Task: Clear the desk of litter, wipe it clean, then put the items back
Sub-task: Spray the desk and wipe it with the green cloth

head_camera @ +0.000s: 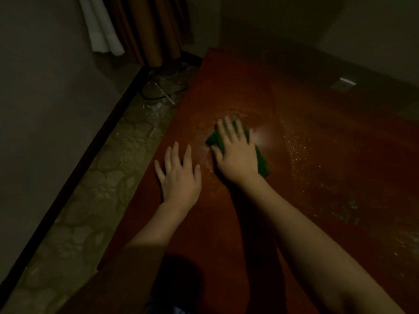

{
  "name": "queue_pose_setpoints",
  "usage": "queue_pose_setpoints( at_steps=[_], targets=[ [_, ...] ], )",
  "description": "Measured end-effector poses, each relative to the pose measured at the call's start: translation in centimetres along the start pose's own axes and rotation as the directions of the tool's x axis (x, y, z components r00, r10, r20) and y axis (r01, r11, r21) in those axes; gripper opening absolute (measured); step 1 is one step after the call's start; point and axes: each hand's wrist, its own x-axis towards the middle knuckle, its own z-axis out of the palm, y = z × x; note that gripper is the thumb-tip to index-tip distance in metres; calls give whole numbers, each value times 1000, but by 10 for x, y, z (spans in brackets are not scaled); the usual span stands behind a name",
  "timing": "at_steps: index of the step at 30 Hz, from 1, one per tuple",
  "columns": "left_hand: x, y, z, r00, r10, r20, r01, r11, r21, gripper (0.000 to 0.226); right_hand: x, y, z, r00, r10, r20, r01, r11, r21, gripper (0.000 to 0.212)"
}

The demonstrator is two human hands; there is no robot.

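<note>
A reddish-brown wooden desk [238, 87] fills the middle and right of the head view. My right hand [235, 152] lies flat with straight fingers on a folded green cloth [263, 164], pressing it onto the desk top. My left hand [179, 173] rests flat on the wood just left of the cloth, fingers spread and holding nothing. Fine pale specks or droplets [301, 152] glint on the surface to the right of the cloth.
Left of the desk runs a strip of patterned floor [108, 177] with small litter [163, 96] and a dark cable near the far corner. A brown curtain [147, 30] and white fabric [102, 30] hang there. A small silvery object [343, 83] sits at the desk's far right.
</note>
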Motion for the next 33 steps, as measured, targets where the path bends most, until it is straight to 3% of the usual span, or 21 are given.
queue_pose_setpoints(
  at_steps=[2,4,7,10,14,16,19,22,24,27,30,33],
  targets=[
    [13,10,-1,1000,-9,1,9,1000,12,56,-26,9,2,982,-180,51,180,984,-3,63],
    [25,20,-2,1000,-7,-6,7,1000,3,56,-41,35,3,966,-237,100,240,971,-18,63],
    [45,35,1,999,27,19,-27,1000,-14,57,-34,85,-2,997,-10,73,13,999,-42,62],
    [59,40,9,999,50,-4,-49,999,5,59,1,112,-16,959,282,-23,-282,959,1,63],
    [61,38,17,997,48,-55,-45,998,53,66,60,102,-29,913,407,-37,-406,913,32,64],
    [61,39,16,998,45,-45,-42,997,71,66,78,84,-29,939,342,-39,-341,940,21,63],
    [63,41,15,999,40,-37,-37,997,72,65,76,55,-26,995,99,-30,-98,995,10,63],
    [63,40,16,999,29,-33,-26,997,72,64,46,55,-22,990,-135,37,134,990,36,62],
    [64,39,16,999,28,-32,-26,998,57,64,30,75,-21,982,-177,69,176,984,19,63],
    [66,39,19,998,23,-50,-21,998,55,63,41,115,-26,998,50,36,-50,999,-11,62],
    [67,39,22,995,34,-94,-25,996,90,63,84,132,-38,923,382,-39,-379,924,56,63],
    [67,39,22,992,52,-114,-40,994,101,62,136,119,-49,901,431,-55,-424,900,105,63]
  ],
)
